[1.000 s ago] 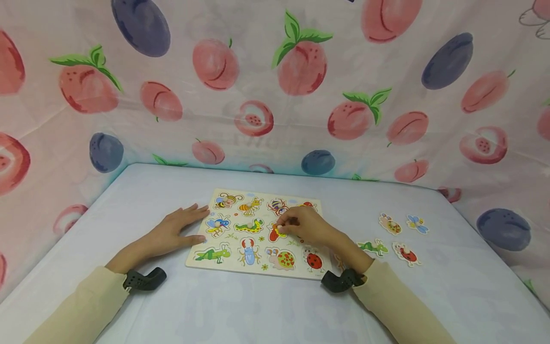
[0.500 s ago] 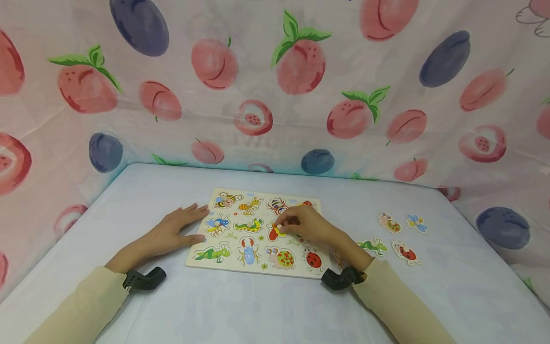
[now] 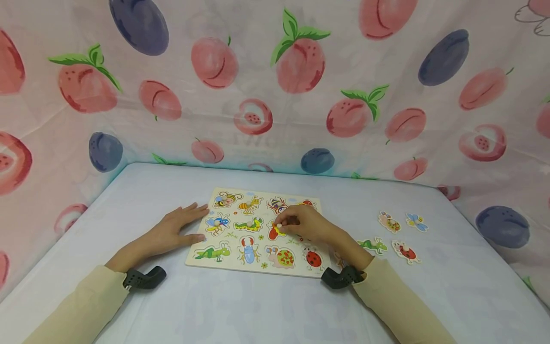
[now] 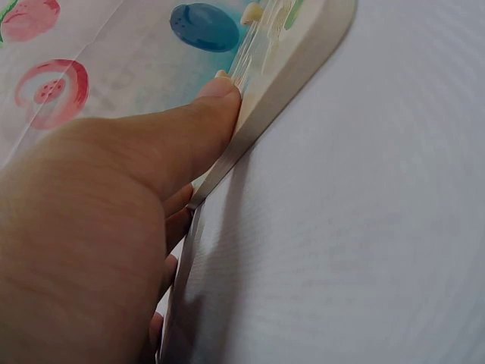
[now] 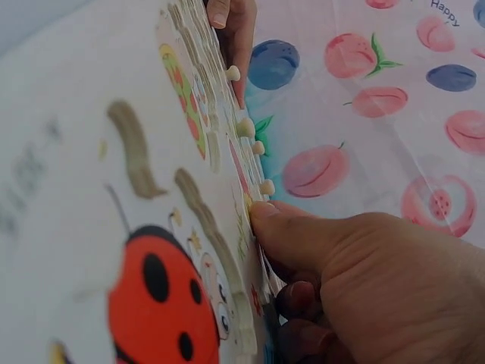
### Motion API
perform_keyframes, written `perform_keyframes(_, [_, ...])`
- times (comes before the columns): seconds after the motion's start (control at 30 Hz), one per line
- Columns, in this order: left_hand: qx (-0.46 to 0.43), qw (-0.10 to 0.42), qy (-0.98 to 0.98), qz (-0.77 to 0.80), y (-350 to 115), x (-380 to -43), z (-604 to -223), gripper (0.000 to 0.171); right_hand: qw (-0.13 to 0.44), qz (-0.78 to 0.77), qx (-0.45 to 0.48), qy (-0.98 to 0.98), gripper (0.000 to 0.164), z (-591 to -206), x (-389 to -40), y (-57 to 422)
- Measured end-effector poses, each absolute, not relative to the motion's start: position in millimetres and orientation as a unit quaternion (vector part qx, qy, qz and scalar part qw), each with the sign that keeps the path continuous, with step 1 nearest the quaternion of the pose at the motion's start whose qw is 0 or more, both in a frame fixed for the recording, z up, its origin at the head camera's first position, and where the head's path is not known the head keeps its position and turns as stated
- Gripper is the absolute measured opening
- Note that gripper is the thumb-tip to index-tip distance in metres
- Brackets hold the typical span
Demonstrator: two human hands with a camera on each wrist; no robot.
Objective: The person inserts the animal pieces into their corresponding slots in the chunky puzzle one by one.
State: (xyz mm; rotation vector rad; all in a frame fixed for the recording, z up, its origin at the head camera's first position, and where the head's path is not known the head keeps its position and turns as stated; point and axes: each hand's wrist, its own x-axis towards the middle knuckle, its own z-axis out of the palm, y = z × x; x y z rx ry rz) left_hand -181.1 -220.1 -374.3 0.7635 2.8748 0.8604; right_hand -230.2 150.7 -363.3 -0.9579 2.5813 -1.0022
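With the right hand (image 3: 308, 223), we are pinching the red-and-yellow insect piece (image 3: 273, 234) by its knob (image 3: 279, 225); this grip is grasping the piece. The piece is occupying the third position of the puzzle board's (image 3: 232, 265) middle row; we are unable to confirm full seating. We are resting the left hand (image 3: 174, 229) at the board's left edge, fingers extended and thumb touching the margin; this grip is released. Left of the grasped piece, the caterpillar piece (image 3: 250, 225) and the blue mosquito piece (image 3: 217, 224) are lying in the same row. On the white tabletop (image 3: 258, 310), right of the board, we are observing four loose pieces: snail (image 3: 389, 222), dragonfly (image 3: 417, 222), grasshopper (image 3: 374, 246) and ladybug (image 3: 406, 252). The right forearm is partly hiding a brown piece (image 3: 339, 260).
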Motion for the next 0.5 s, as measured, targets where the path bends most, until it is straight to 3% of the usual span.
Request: perform_keyframes(0.5, [0.249,0.023,0.928,0.277,-221.6,-185.4,-378.5,0.075,0.137,-0.339,-0.353,0.861,0.023,-358.9,-232.4,154.6])
